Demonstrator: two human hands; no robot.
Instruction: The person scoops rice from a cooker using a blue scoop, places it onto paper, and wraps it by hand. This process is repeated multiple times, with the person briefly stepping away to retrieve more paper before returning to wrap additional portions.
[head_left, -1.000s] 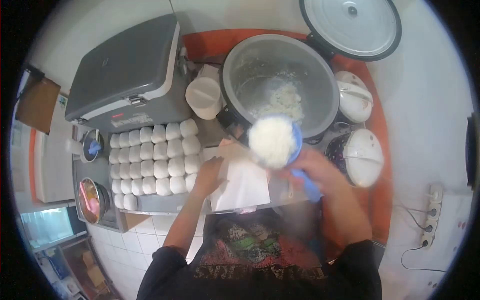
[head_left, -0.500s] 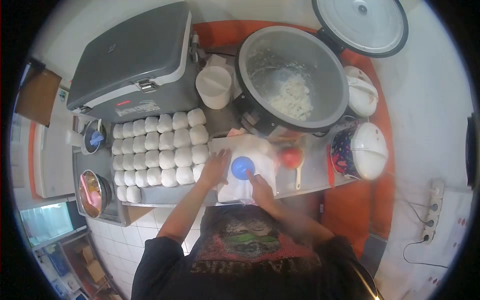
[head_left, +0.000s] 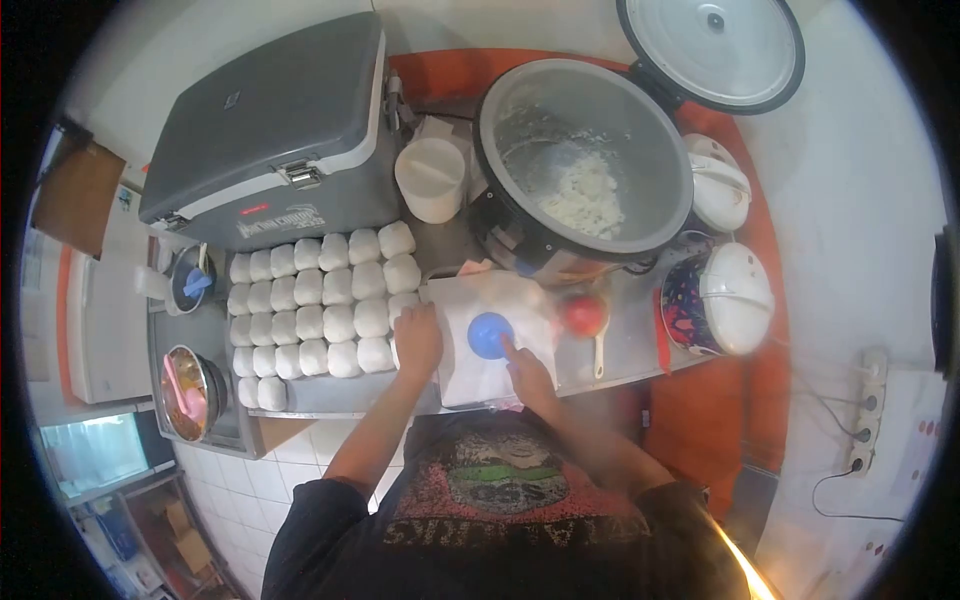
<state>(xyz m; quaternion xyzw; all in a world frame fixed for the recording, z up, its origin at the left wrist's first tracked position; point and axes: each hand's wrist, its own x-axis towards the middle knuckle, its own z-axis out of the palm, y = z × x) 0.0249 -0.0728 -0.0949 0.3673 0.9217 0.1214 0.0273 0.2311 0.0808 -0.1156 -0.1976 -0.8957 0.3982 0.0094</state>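
Evidently, the step in hand is setting the upturned blue scoop [head_left: 489, 335] on the white paper [head_left: 465, 372]. The right hand [head_left: 533, 381] pinches its handle, forefinger along the rim; the left hand [head_left: 418, 338], by the paper's left edge, has fingers bunched, their grip unclear. Lifting the scoop clear calls for a straight, gentle pull.
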